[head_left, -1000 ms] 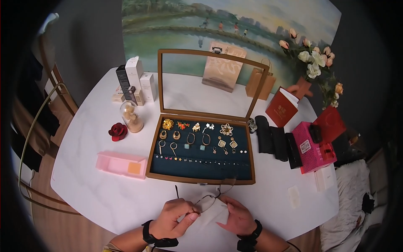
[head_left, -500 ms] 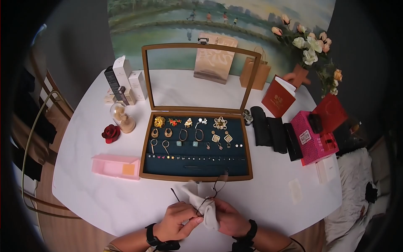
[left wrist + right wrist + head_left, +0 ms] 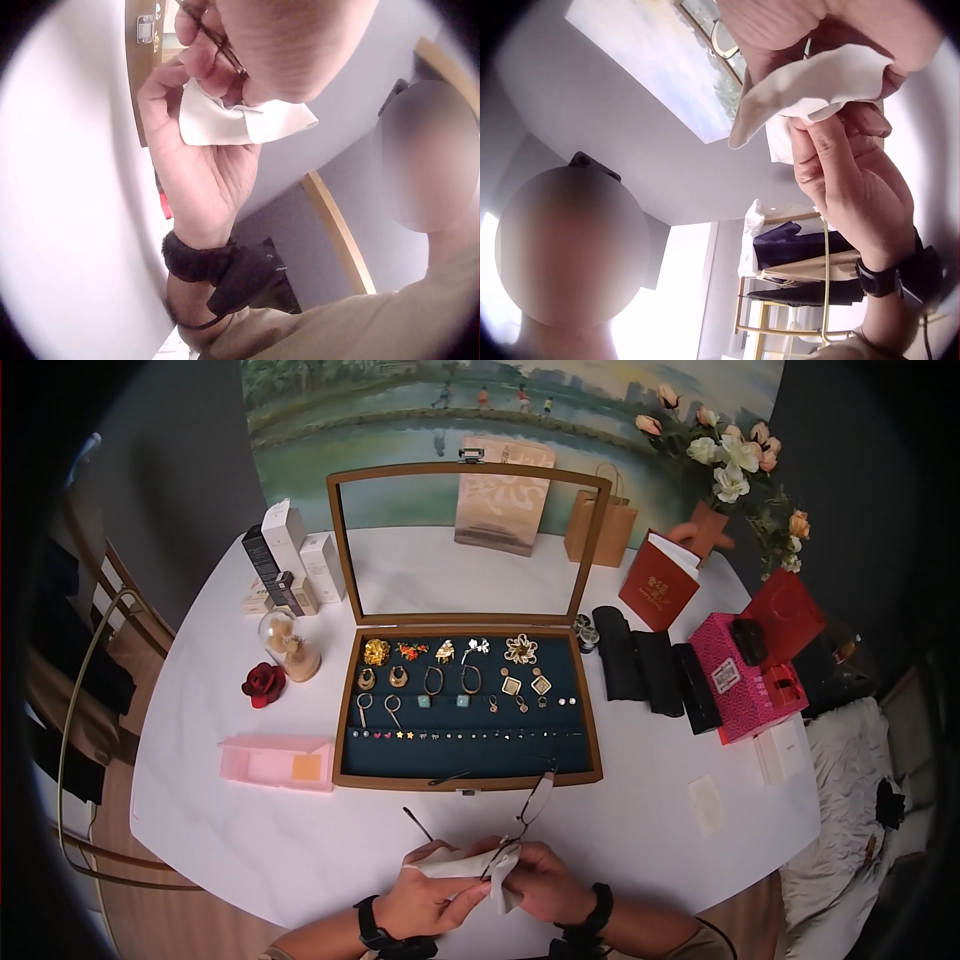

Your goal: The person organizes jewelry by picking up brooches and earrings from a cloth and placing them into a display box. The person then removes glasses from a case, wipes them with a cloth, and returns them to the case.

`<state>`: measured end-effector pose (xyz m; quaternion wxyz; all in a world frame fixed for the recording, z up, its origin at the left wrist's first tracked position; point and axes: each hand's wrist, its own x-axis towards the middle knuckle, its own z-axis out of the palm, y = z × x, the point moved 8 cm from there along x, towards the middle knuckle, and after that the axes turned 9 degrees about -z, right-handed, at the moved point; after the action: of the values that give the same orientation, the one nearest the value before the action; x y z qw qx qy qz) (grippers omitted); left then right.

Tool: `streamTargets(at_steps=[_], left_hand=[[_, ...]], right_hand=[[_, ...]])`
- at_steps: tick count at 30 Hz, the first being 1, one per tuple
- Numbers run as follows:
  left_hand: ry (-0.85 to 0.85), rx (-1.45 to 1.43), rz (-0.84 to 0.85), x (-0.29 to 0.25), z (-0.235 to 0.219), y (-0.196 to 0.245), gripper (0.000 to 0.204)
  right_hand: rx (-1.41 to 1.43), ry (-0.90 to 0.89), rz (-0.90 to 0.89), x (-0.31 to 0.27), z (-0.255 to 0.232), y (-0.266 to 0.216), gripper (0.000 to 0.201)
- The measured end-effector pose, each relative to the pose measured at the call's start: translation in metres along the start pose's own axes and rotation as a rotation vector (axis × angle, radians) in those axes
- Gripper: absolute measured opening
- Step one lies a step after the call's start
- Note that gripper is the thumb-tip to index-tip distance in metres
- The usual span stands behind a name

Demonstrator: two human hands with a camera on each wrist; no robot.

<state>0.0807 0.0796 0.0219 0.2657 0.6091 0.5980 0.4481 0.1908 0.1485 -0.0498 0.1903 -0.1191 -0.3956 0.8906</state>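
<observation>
Thin-framed glasses (image 3: 538,800) are held between both hands above the table's front edge, one lens up toward the jewellery box. The left hand (image 3: 425,900) pinches the frame, with a white cloth (image 3: 450,866) beside its fingers. The right hand (image 3: 548,885) grips the cloth around the other lens, which is mostly hidden. In the right wrist view the cloth (image 3: 810,86) is folded between the fingers of both hands. In the left wrist view the cloth (image 3: 225,124) lies against the right palm, and dark frame parts show between the fingers.
An open wooden jewellery box (image 3: 465,784) with earrings and brooches stands just beyond the hands. Left are a pink case (image 3: 260,764), a red rose (image 3: 263,685) and small boxes. Black pouches (image 3: 657,672), a pink box (image 3: 735,680) and a red card (image 3: 658,582) stand right.
The cloth has shifted from hanging loose to being folded around the lens in the right fingers. Both hands have drawn together, and the glasses have tilted more upright. The head view has shifted slightly.
</observation>
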Motion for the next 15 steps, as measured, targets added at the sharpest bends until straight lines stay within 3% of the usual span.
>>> streamTargets(at_steps=[4,7,11,15], left_hand=[[-0.093,-0.005,-0.018,0.008,0.001,0.009,0.012],[-0.036,-0.018,0.009,0.008,0.001,0.009,0.013],[-0.058,0.000,-0.002,0.006,0.002,0.007,0.008],[0.004,0.032,0.001,-0.004,0.006,-0.007,0.008]], right_hand=[[0.016,0.080,0.014,0.000,-0.008,-0.010,0.026],[0.162,0.127,-0.004,0.001,0.001,-0.016,0.025],[0.212,0.094,0.035,0.000,-0.003,-0.004,0.026],[0.062,-0.011,-0.015,0.002,0.001,0.002,0.028]])
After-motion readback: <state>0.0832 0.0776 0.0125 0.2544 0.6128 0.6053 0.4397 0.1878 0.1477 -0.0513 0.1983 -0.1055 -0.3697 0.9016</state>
